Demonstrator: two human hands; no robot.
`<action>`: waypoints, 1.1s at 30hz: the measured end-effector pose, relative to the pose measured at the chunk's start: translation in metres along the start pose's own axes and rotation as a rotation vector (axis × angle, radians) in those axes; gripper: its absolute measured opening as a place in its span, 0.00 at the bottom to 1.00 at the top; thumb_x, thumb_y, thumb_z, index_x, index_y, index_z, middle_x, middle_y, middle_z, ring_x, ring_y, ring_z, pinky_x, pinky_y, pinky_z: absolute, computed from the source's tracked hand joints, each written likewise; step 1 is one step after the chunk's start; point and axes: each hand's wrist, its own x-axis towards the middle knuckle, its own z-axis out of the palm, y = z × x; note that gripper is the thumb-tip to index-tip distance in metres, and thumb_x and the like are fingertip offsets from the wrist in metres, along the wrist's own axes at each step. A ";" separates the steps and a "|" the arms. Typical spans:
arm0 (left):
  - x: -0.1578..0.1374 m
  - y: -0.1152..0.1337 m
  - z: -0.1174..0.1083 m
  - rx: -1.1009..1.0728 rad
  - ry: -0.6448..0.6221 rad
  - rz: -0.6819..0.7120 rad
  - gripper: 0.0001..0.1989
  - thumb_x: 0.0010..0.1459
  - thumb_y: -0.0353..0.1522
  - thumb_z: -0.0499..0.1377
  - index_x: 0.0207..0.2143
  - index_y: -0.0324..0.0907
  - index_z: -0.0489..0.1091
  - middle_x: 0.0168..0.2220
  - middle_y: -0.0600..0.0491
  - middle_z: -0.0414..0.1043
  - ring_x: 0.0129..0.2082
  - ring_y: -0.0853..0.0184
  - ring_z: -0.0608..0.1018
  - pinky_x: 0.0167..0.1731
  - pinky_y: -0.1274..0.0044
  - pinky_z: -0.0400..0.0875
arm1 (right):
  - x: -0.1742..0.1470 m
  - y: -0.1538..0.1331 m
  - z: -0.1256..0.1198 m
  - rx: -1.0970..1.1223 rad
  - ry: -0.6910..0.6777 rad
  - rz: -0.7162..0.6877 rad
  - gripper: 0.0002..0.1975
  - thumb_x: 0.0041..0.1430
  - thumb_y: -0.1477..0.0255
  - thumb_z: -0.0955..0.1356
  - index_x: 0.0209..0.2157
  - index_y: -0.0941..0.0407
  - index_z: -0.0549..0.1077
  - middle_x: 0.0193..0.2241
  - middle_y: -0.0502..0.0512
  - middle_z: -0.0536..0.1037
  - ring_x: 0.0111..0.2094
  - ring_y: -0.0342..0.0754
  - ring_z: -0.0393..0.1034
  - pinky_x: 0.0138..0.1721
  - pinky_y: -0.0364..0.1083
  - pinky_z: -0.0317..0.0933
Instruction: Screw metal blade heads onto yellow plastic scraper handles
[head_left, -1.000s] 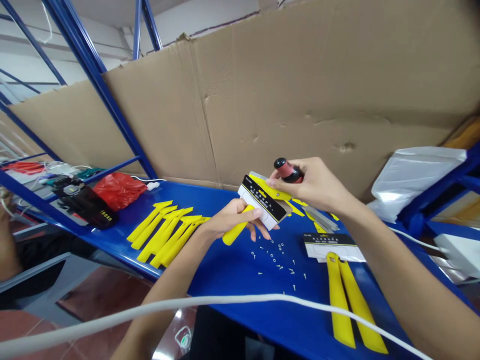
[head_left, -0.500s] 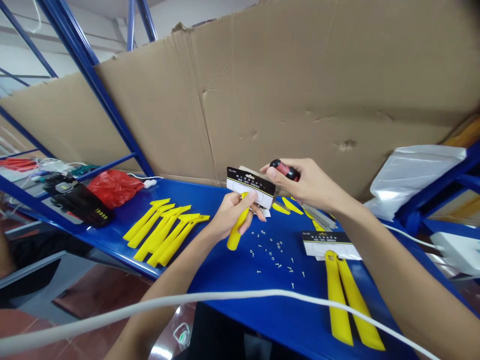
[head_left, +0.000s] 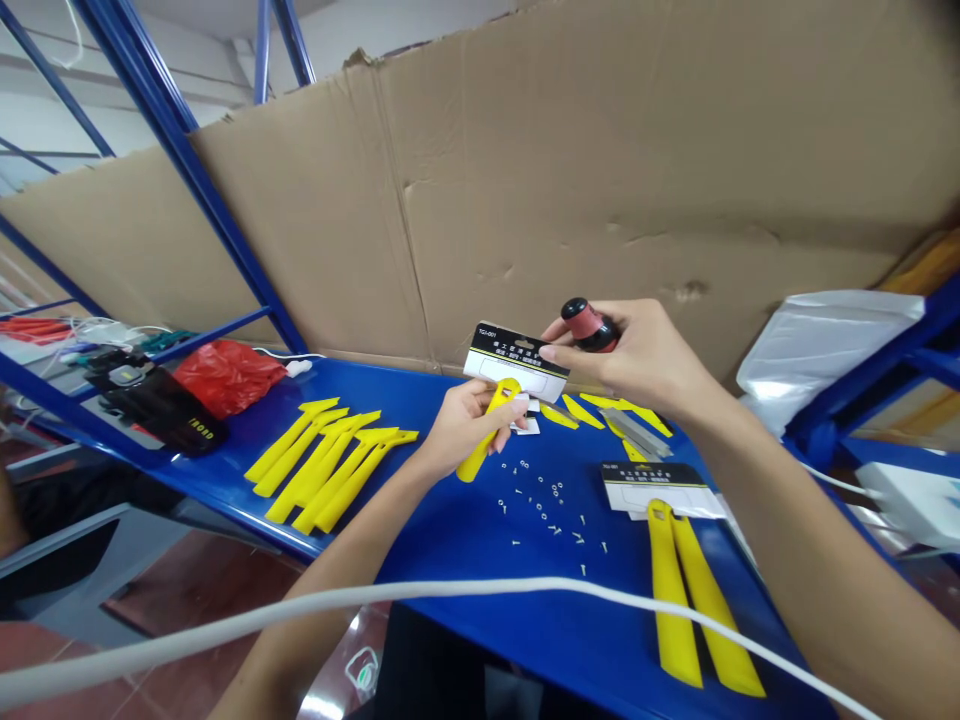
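Observation:
My left hand (head_left: 466,428) is closed around a yellow plastic scraper handle (head_left: 474,462), thumb on top. A black and white header card (head_left: 516,376), printed TGJ-001, stands behind the handle's top end. My right hand (head_left: 651,352) is wrapped around a red and black tool handle (head_left: 588,324) that looks like a screwdriver; its shaft is hidden. The right fingertips overlap the card's upper right edge; whether they touch it I cannot tell. Small screws and nuts (head_left: 553,505) lie scattered on the blue table (head_left: 450,545) below the hands.
Several yellow handles (head_left: 330,465) lie in a row at left. Two handles (head_left: 675,600) with a card (head_left: 660,490) rest at right. Metal blades (head_left: 636,434) and yellow pieces lie behind. A white cable (head_left: 450,588) crosses the foreground; cardboard (head_left: 562,180) walls the back.
The card and yellow handle have shifted slightly right and up, with the card facing me more fully. My right hand has risen a little, and its tool handle stands more upright.

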 end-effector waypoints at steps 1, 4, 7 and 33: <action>0.000 -0.002 0.000 0.013 0.006 0.008 0.23 0.62 0.44 0.75 0.46 0.38 0.73 0.33 0.51 0.82 0.19 0.74 0.74 0.18 0.81 0.67 | 0.000 0.000 -0.001 -0.010 0.007 0.004 0.07 0.59 0.64 0.78 0.36 0.53 0.86 0.30 0.54 0.82 0.29 0.49 0.67 0.31 0.51 0.58; 0.002 -0.010 0.002 0.060 0.075 0.078 0.25 0.60 0.42 0.76 0.48 0.41 0.69 0.36 0.51 0.82 0.22 0.72 0.77 0.19 0.81 0.69 | 0.001 0.000 -0.001 -0.039 0.052 0.017 0.09 0.57 0.63 0.78 0.34 0.54 0.84 0.29 0.54 0.81 0.29 0.50 0.67 0.32 0.51 0.58; 0.002 -0.018 0.005 0.120 0.240 0.242 0.30 0.57 0.37 0.78 0.54 0.46 0.65 0.42 0.52 0.81 0.35 0.66 0.84 0.31 0.79 0.77 | 0.004 0.002 -0.001 -0.071 0.103 0.020 0.09 0.56 0.63 0.78 0.33 0.54 0.83 0.27 0.53 0.79 0.30 0.50 0.67 0.33 0.52 0.59; -0.003 -0.007 0.011 -0.247 0.012 -0.017 0.29 0.69 0.57 0.64 0.30 0.42 0.68 0.21 0.58 0.70 0.10 0.77 0.64 0.10 0.82 0.62 | 0.000 0.003 -0.003 0.022 -0.087 0.013 0.21 0.66 0.49 0.76 0.34 0.53 0.81 0.25 0.49 0.72 0.26 0.45 0.61 0.29 0.49 0.54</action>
